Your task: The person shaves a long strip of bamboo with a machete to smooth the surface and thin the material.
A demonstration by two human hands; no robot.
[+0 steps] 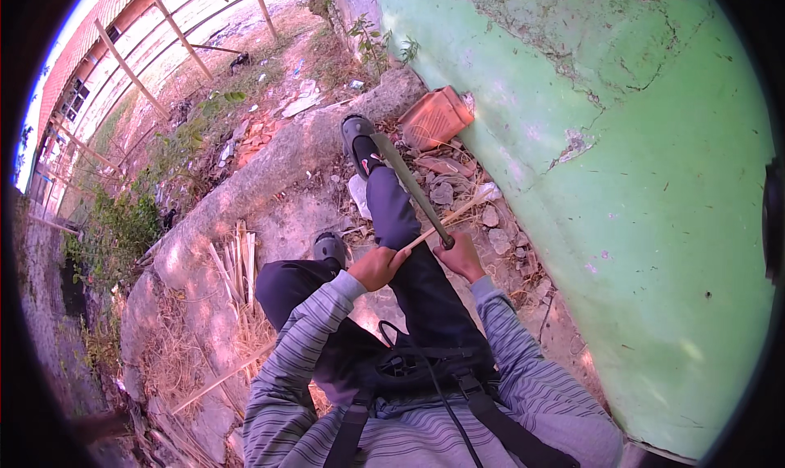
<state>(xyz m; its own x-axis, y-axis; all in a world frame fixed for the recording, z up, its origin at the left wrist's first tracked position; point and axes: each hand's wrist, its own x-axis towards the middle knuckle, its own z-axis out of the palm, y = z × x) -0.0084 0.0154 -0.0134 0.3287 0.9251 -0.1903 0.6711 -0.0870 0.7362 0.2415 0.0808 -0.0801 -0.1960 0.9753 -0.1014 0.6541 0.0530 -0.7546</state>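
Bright daylight, rim possibly soft.

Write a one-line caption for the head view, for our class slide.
Beside a green wall, the left hand grips a pale strip while the right hand holds a blade.

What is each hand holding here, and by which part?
The right hand holds a long knife by its near, handle end. The left hand grips a thin wooden strip; whether at its end or farther along cannot be told.
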